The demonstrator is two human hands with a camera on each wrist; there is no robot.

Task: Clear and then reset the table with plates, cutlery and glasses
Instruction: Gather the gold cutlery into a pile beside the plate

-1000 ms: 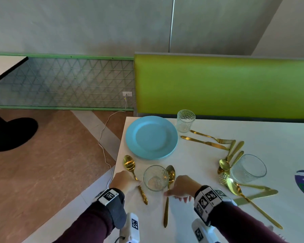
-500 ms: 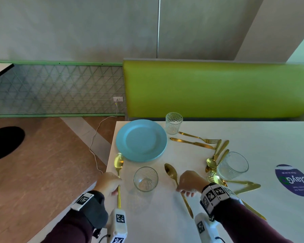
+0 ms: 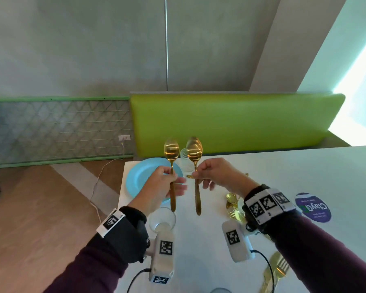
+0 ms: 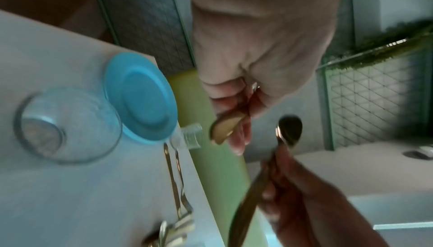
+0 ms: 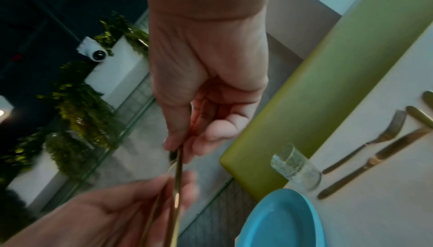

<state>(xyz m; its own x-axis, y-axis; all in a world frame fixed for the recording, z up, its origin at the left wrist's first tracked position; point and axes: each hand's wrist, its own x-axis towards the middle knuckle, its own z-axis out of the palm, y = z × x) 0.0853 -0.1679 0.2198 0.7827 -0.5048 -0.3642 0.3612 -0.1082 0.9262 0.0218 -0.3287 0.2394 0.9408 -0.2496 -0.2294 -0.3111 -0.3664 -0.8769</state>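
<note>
Showing beside the plate (image 5: 281,219) a fork (image 5: 374,139) hidden from head view.

right forearm hides most of the cutlery pile (image 3: 232,205).

Two gold spoons are held upright above the surface, bowls up and side by side: the left spoon (image 3: 171,163) is gripped by the left hand (image 3: 160,187), the right spoon (image 3: 194,161) is pinched by the right hand (image 3: 218,174). A blue plate (image 3: 137,178) lies at the far left corner, a ribbed glass (image 3: 185,161) just right of it, a round glass (image 3: 162,218) nearer.
</note>
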